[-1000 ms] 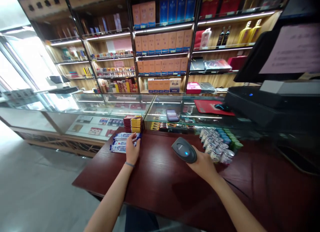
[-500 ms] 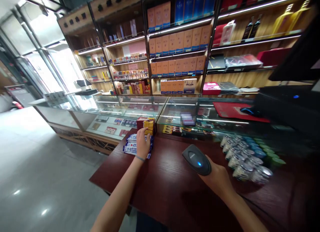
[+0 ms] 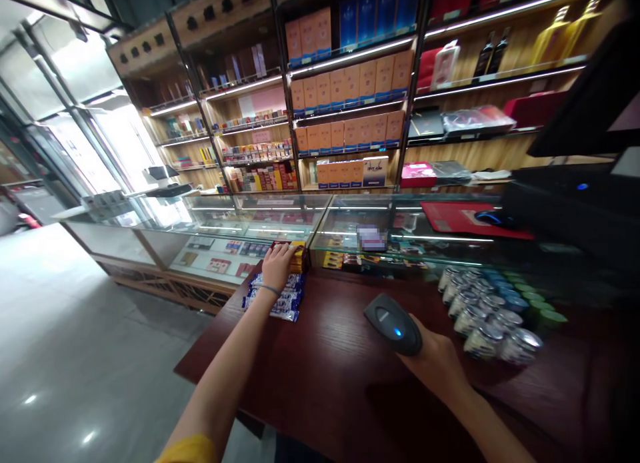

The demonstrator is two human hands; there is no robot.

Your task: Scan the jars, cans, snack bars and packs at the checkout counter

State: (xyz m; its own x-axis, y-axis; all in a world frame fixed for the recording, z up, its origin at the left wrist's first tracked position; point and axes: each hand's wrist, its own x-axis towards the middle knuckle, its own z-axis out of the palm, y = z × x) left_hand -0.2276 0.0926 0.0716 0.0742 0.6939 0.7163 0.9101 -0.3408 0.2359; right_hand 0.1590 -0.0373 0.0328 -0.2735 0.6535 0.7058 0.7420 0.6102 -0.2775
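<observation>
While the right hand has its grip closed round a dark-grey, oval-headed scanner right of the blue-and-white wrapped bars, the left hand lies over the red-and-yellow stack of packets just beyond those bars on the dark-red wooden worktop; whether its grip is narrow cannot be told. Light finger pressure should keep the stack square.

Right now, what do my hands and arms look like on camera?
Both are ungloved. Your left hand has a thin, grey-blue band at the wrist, and a yellow sleeve shows at the bottom of that arm. Your right hand shows no band, and no sleeve is visible on that arm.
</observation>
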